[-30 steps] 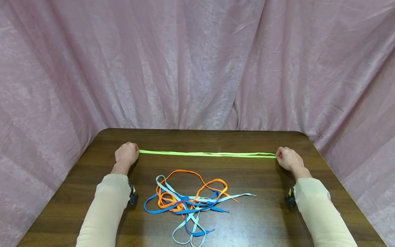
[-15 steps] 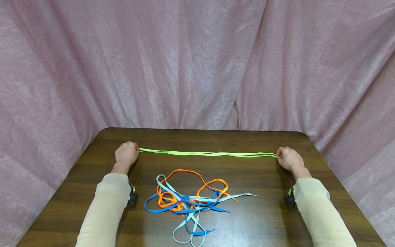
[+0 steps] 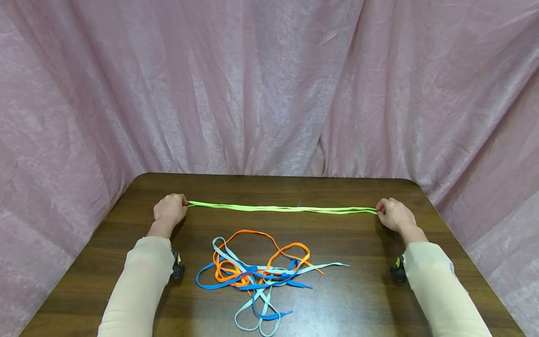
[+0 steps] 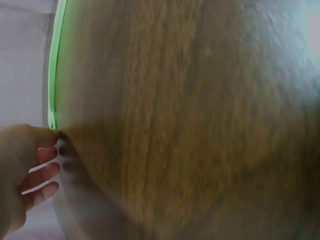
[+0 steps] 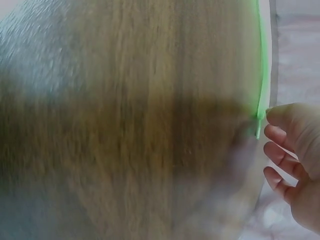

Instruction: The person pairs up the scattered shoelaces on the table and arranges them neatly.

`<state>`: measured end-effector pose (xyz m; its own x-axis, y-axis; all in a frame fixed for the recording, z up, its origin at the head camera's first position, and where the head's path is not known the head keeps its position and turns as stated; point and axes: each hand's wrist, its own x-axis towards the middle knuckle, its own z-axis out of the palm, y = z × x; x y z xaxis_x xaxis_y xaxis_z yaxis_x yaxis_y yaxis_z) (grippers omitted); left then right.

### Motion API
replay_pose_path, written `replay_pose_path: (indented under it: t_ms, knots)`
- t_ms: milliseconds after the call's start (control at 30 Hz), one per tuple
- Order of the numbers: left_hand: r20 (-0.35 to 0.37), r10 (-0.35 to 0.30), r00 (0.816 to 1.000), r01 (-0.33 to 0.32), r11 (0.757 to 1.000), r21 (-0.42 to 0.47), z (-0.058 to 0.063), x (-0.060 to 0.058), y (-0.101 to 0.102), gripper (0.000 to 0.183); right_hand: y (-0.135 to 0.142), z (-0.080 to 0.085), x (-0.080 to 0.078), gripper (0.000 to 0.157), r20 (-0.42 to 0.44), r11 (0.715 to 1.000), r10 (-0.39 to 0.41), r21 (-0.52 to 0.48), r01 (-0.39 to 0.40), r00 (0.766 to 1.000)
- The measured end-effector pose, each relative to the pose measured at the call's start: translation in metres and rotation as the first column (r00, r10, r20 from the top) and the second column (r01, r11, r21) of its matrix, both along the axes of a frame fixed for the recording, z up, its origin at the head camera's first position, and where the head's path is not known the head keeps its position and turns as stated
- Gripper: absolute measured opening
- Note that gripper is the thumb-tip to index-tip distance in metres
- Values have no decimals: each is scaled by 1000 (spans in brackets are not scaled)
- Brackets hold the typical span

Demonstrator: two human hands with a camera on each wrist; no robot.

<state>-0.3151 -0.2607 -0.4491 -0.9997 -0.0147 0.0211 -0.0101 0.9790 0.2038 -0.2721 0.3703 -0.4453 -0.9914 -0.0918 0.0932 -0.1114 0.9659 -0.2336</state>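
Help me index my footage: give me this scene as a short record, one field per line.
Left hand: pinches the left end of the green strands
Right hand: pinches their right end
Green strands: several, stretched nearly straight between the hands; contact with table unclear
Tangled pile: orange lace, blue lace and pale blue lace, nearer the person
Table: brown, wood-grained
Backdrop: pink curtain
Sleeves: cream
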Motion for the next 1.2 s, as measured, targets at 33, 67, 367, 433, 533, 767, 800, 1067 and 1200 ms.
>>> replay_pose_path:
  t_ms: [33,67,367,433,533,767,800,1067,1200]
  knots:
    - [6,-5,1000,5,1000,-1,1,1,-1,13,0,1,1,11,-7,1000,2,1,-2,1000]
    - [10,-8,1000,8,1000,-3,2,2,-2,15,0,2,1,11,-14,1000,9,0,-10,1000]
    - [22,-60,998,61,998,-26,7,11,-8,21,-7,10,6,16,-39,998,55,13,-55,998]
    - [18,-73,997,74,997,-32,8,13,-9,21,-11,12,9,18,-33,998,69,16,-69,997]
    - [4,-89,996,89,996,-34,9,16,-9,20,-16,14,12,20,-38,996,91,19,-91,995]
    - [-37,-142,989,140,989,-38,21,22,0,20,-28,16,18,17,-142,984,179,31,-176,974]
    - [-41,-152,988,150,988,-39,23,23,2,21,-30,16,19,17,-155,981,192,35,-189,969]
    - [-124,-228,966,222,973,-56,32,36,18,24,-48,17,27,14,-264,953,303,69,-296,916]
    - [-170,-274,947,266,962,-67,34,43,27,25,-55,17,33,15,-270,942,335,72,-328,902]
